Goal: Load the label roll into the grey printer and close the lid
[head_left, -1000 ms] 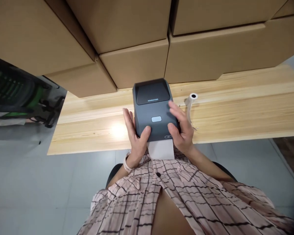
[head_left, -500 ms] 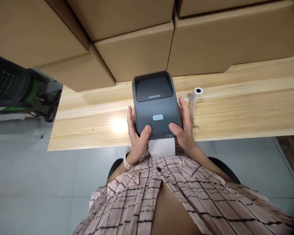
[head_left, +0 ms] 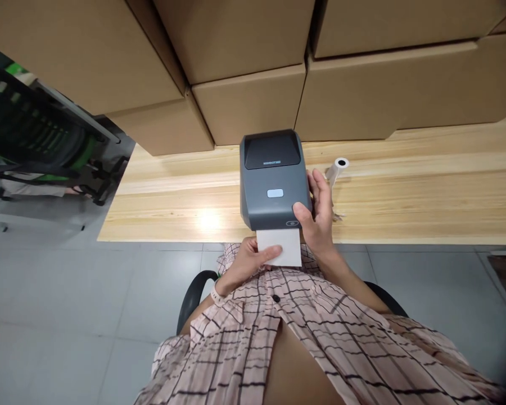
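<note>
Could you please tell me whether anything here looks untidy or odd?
Only the paper roll looks slightly untidy: beside the right hand, its loose strip trails over the table to a ragged-looking end. The printer shows no visible damage.

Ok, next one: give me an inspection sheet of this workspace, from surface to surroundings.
Surface: wood-grain table, with a glare spot left of the printer.
Handled things: the dark printer; white paper sticking out of its end nearest the person.
Clutter: white roll with a loose tail, right of the printer.
Left hand: closed on the white paper.
Right hand: holding the printer's right side.
Cables: nothing seen.
Surroundings: cardboard boxes beyond the printer; blurred dark equipment at left; grey tiled floor.
</note>
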`<state>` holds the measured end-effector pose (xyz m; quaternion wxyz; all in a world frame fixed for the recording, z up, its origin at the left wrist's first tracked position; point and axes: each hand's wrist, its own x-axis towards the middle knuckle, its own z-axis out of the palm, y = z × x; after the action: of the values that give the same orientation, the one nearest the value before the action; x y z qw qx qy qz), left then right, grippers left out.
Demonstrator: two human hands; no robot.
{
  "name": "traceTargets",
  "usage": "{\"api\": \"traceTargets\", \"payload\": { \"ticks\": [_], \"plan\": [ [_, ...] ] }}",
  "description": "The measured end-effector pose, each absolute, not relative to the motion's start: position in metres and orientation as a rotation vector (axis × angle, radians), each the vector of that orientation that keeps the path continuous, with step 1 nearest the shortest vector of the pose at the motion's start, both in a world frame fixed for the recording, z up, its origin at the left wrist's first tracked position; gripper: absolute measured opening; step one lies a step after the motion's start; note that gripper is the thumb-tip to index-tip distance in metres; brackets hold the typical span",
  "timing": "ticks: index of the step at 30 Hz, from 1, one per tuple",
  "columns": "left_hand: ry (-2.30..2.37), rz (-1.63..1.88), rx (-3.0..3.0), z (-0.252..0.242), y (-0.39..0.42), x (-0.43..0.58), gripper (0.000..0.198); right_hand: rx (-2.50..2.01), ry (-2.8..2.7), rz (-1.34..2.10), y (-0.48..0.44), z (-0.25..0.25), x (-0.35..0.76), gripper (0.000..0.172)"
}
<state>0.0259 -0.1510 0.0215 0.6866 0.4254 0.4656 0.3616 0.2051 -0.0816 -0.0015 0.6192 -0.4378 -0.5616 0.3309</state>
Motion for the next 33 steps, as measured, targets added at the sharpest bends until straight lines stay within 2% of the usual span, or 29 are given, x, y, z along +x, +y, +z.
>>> {"api": "traceTargets", "payload": {
  "ticks": [3,8,10,13,17,22,24,26,29,33],
  "plan": [
    [0.957,0.778,0.923,0.033,-0.143,0.029,0.054,-0.989,-1.302,0.715,-0.080,0.006,0.205,0.076],
    [0.958,0.708,1.093,0.041,-0.140,0.019,0.054,-0.988,-1.631,0.298,-0.074,0.026,0.213,0.036],
    [0.993,0.721,1.203,0.042,-0.139,0.011,0.059,-0.954,-1.784,0.169,-0.070,0.030,0.219,0.031],
    [1.100,0.894,1.342,0.042,-0.139,-0.004,0.063,-0.935,-1.917,0.084,-0.067,0.037,0.228,0.038],
    [1.361,1.315,1.432,0.038,-0.134,-0.019,0.044,-0.951,-2.116,0.075,-0.067,0.059,0.236,0.050],
    [1.458,1.701,1.552,0.020,-0.118,-0.016,0.023,-0.858,-2.292,0.311,-0.057,0.075,0.238,0.040],
    [1.396,1.688,1.669,0.010,-0.114,-0.009,0.034,-0.854,-2.266,0.283,-0.057,0.064,0.239,0.044],
    [1.306,1.603,1.721,0.002,-0.113,-0.001,0.054,-0.881,-2.148,0.288,-0.064,0.046,0.240,0.057],
    [1.214,1.470,1.682,-0.004,-0.115,0.007,0.079,-0.978,-1.836,0.480,-0.081,0.017,0.241,0.076],
    [1.216,1.413,1.708,-0.002,-0.113,0.006,0.087,-1.049,-1.648,0.726,-0.095,0.000,0.240,0.080]
  ]
}}
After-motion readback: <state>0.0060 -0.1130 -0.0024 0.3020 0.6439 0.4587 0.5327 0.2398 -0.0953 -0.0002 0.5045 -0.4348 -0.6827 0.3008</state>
